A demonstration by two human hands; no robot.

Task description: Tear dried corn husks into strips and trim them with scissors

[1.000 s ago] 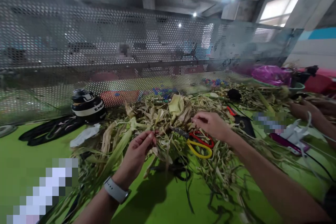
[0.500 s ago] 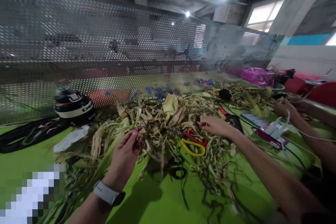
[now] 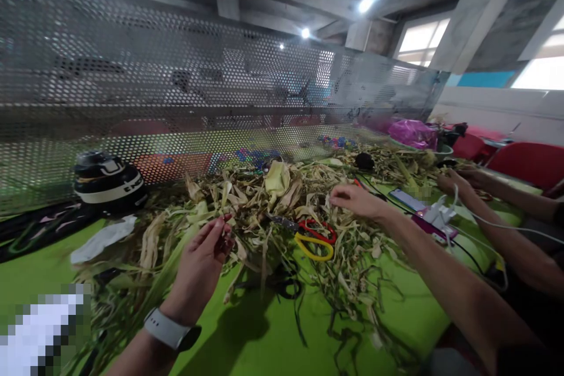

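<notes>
My left hand [image 3: 209, 249], with a pale-strapped watch [image 3: 165, 328] on its wrist, is raised over the near side of a heap of dried corn husks [image 3: 247, 191]. Its thumb and forefinger are pinched; whatever is between them is too small to name. My right hand [image 3: 356, 200] is at the right part of the heap, fingertips together near a pale husk, and I cannot make out what they hold. Between the hands lie scissors [image 3: 315, 239] with one red and one yellow handle. Nearer to me, black-handled scissors [image 3: 291, 288] are partly covered by husk strips.
A black jug-like container [image 3: 109, 182] and a white cloth or paper [image 3: 103, 239] are at left. Perforated metal panel [image 3: 185, 88] stands behind the green table [image 3: 238, 335]. At right are a phone [image 3: 406, 198], a power strip [image 3: 434, 228] with cables and a co-worker's hand [image 3: 453, 182].
The view has turned slightly right, so most things appear farther left. Both hands keep nearly the same pinched poses over the husks.
</notes>
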